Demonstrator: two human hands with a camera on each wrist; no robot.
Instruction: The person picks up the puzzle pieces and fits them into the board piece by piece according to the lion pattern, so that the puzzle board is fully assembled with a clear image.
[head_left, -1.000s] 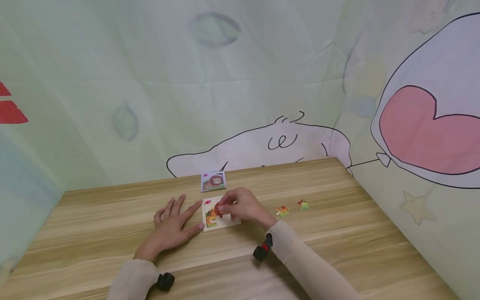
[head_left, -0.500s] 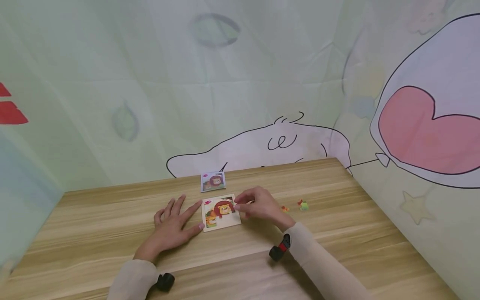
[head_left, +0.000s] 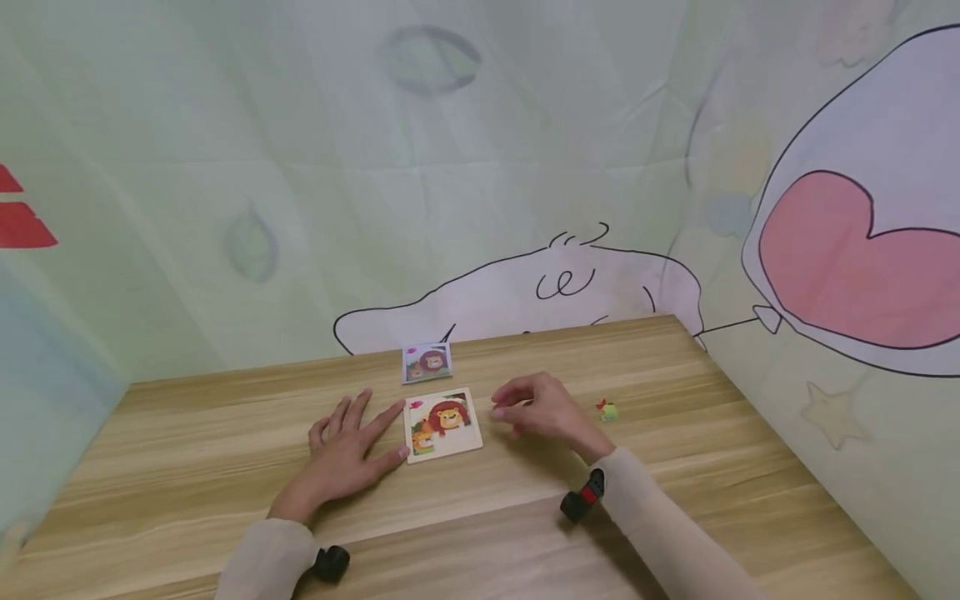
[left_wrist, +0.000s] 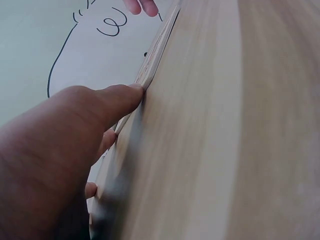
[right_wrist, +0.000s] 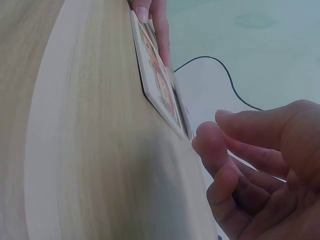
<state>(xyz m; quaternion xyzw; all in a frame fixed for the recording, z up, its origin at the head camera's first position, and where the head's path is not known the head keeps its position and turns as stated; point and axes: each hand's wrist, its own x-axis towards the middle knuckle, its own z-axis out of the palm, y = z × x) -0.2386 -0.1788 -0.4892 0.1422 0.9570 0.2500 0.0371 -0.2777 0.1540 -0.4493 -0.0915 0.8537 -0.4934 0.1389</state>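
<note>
A square lion jigsaw board [head_left: 457,442] lies on the table in the head view, its upper and left parts filled with coloured pieces and its lower right pale. My left hand [head_left: 345,454] rests flat beside it with spread fingers, index fingertip and thumb touching the board's left edge. In the left wrist view the thumb [left_wrist: 117,100] meets the board's edge. To the right of the board hovers my right hand [head_left: 543,412], fingers loosely bent. The right wrist view shows nothing between its thumb and index finger [right_wrist: 210,142]. A green-and-red jigsaw piece [head_left: 609,411] lies beyond that hand.
A picture card [head_left: 426,363] with the same lion scene lies behind the board, near the table's back edge. The wooden table [head_left: 225,433] meets a printed cloth wall [head_left: 300,208] at the back and on the right.
My right hand has left the board and moved right, uncovering the lion's face. The orange-and-green jigsaw piece seen earlier is now hidden by that hand. My left hand stays put.
</note>
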